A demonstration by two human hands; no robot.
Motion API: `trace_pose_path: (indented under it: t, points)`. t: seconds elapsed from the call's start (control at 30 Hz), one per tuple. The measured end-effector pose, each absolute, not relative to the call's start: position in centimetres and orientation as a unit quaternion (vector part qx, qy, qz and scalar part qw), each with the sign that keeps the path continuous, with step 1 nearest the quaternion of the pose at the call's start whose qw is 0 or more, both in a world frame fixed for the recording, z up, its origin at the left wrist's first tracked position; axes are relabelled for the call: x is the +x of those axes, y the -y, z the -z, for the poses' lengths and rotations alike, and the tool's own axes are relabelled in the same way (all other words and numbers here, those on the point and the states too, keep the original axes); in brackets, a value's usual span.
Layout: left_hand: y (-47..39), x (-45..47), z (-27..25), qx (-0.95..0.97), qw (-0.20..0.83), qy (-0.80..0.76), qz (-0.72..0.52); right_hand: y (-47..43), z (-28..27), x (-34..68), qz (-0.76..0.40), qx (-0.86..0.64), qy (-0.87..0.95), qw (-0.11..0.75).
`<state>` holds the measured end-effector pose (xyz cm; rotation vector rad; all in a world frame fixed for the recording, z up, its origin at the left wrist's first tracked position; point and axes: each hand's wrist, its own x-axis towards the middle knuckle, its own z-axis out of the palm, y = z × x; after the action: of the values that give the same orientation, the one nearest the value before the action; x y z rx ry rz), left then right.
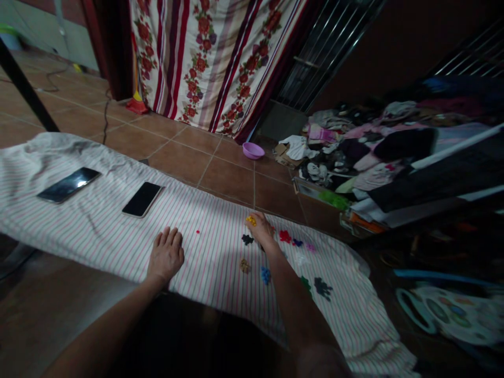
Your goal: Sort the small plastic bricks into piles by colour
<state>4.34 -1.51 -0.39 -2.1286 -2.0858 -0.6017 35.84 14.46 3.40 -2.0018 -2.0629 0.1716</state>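
Observation:
My left hand lies flat on the striped cloth, fingers stretched out, holding nothing. A single small red piece rests on the cloth to its right. My right hand reaches to a pile of small yellow pieces; its fingers are bent and drawn together at the pile, and what sits between the fingertips is hidden. Around it lie piles of similar small pieces: black, brown, blue, red, dark blue, pink, green and dark grey.
Two phones, one larger and one smaller, lie on the cloth at left. Beyond its far edge, a purple basin stands on the tiled floor before a floral curtain. Heaped clothes fill the right side.

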Motion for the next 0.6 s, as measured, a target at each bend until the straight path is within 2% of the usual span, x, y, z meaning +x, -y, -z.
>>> trace_pose_path:
  t: [0.13,0.33,0.47,0.6]
  points:
    - [1.5,4.3,0.5,-0.7,0.052,0.683,0.201,-13.5,-3.9,32.9,-0.06,-0.653,0.736,0.167]
    - [1.5,4.2,0.6,-0.699,0.052,0.68,0.215,-10.9,-2.8,26.1,-0.161,-0.525,0.815,0.185]
    - [1.4,4.3,0.4,-0.698,0.046,0.681,0.216,-9.0,-2.2,22.0,-0.198,-0.484,0.836,0.165]
    - [1.5,4.3,0.5,-0.697,0.048,0.684,0.209,-7.9,-1.7,19.7,-0.179,-0.491,0.845,0.115]
